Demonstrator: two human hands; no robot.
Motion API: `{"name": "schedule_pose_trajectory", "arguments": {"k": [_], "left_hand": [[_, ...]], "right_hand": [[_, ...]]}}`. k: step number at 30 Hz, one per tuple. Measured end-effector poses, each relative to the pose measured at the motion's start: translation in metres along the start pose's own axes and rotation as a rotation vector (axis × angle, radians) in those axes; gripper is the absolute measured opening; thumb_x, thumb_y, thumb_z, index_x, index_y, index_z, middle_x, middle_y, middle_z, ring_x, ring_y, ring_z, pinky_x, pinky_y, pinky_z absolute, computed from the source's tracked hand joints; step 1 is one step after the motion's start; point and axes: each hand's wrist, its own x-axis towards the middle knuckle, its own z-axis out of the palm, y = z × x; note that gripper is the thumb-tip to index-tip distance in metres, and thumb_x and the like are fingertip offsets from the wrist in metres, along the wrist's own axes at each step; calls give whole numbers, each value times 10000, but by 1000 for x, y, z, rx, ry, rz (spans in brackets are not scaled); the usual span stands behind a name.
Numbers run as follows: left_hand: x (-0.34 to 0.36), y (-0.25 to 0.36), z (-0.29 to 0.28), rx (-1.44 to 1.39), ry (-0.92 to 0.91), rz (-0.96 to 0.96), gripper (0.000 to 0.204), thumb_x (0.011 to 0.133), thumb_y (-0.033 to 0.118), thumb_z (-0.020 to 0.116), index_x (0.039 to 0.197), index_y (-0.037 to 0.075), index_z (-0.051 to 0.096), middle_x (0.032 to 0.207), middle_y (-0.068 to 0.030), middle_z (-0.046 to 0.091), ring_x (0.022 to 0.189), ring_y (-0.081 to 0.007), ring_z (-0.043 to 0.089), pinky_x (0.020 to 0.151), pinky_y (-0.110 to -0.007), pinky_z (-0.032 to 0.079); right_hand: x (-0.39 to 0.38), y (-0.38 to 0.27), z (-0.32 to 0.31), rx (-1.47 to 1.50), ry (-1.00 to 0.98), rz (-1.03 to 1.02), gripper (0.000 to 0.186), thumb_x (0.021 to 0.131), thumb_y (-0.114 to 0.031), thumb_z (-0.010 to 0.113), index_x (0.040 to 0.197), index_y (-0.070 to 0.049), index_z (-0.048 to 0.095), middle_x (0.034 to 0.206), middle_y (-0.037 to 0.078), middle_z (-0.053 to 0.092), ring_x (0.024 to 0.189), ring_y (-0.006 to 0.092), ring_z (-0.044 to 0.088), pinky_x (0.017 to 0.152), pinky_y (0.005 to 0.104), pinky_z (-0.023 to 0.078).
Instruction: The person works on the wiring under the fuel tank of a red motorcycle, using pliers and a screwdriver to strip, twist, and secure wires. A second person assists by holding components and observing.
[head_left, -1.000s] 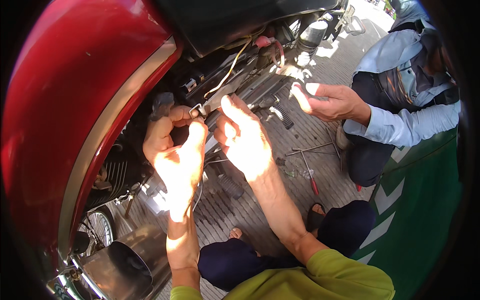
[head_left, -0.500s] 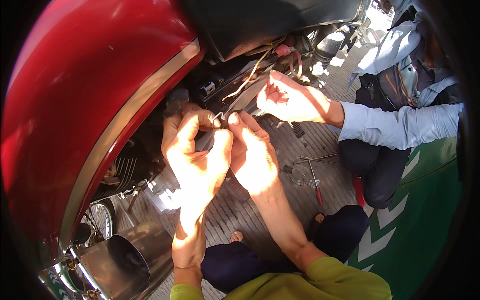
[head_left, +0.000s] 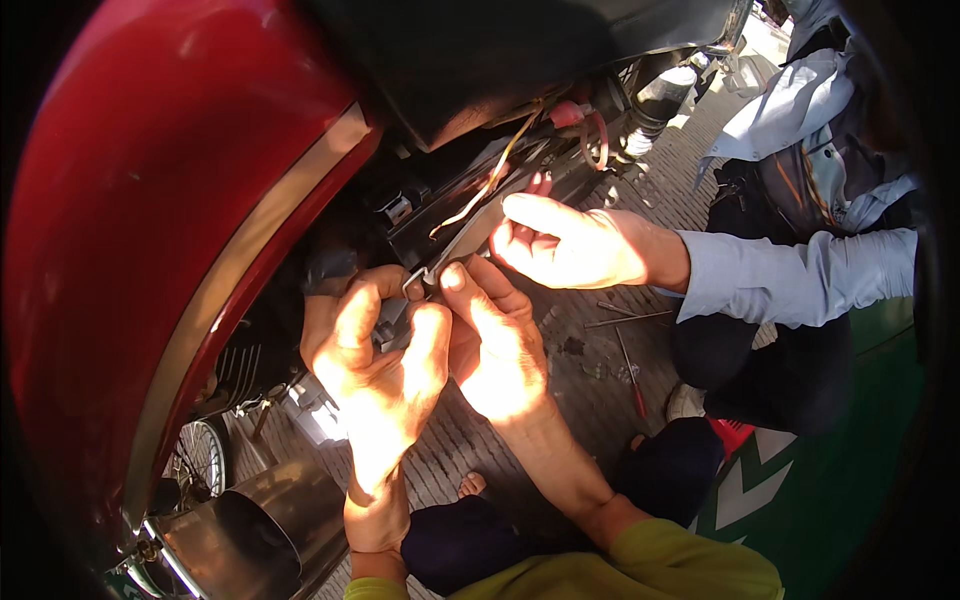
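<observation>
My left hand (head_left: pixel 385 375) is closed, thumb and forefinger around a thin bent metal wire (head_left: pixel 413 279). Against it, my right hand (head_left: pixel 505 345) pinches a small dark part, mostly hidden by the fingertips. Both hands work close under the red body panel (head_left: pixel 170 170) of a motor vehicle. Just beyond my right fingers is another person's hand (head_left: pixel 590 240), its fingers curled beside a grey metal bar (head_left: pixel 482 226). Whether that hand grips anything cannot be made out. A loose yellow-and-white wire (head_left: pixel 490 182) dangles above my hands.
A dark cover (head_left: pixel 530 55) overhangs the work, with a red rubber cap (head_left: pixel 568 113) below it. On the grooved floor lie a red-handled tool (head_left: pixel 638 398) and a metal rod (head_left: pixel 630 319). A silver cylinder (head_left: pixel 225 530) and a spoked wheel (head_left: pixel 205 455) are at lower left.
Both my hands have shifted slightly left and down with the bent wire. The other person's hand has moved lower, nearer my right fingers, and its fingers have curled in more.
</observation>
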Motion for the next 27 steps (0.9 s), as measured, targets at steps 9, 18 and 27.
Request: {"name": "schedule_pose_trajectory", "arguments": {"k": [9, 18, 27], "left_hand": [[4, -20, -17, 30, -11, 62, 157, 673, -101, 586, 810, -29, 615, 822, -40, 568, 751, -91, 537, 710, -219, 444], [10, -35, -32, -270, 6, -122, 127, 710, -100, 570, 832, -68, 573, 820, -69, 578, 673, -88, 547, 616, -200, 460], [24, -57, -36, 303, -66, 256, 158, 642, -101, 564, 788, -41, 567, 795, -152, 602, 626, -175, 589, 597, -267, 489]], "right_hand": [[1, 21, 5, 3, -12, -105, 83, 951, -76, 551, 968, -35, 621, 951, 40, 658, 883, 91, 604, 800, 248, 496], [13, 46, 14, -41, 68, -63, 78, 939, -33, 556, 922, -35, 632, 862, 15, 629, 807, 75, 575, 733, 236, 504], [28, 55, 2, -122, 76, -80, 72, 939, -75, 578, 922, -40, 639, 811, -23, 587, 751, 44, 532, 679, 206, 455]]}}
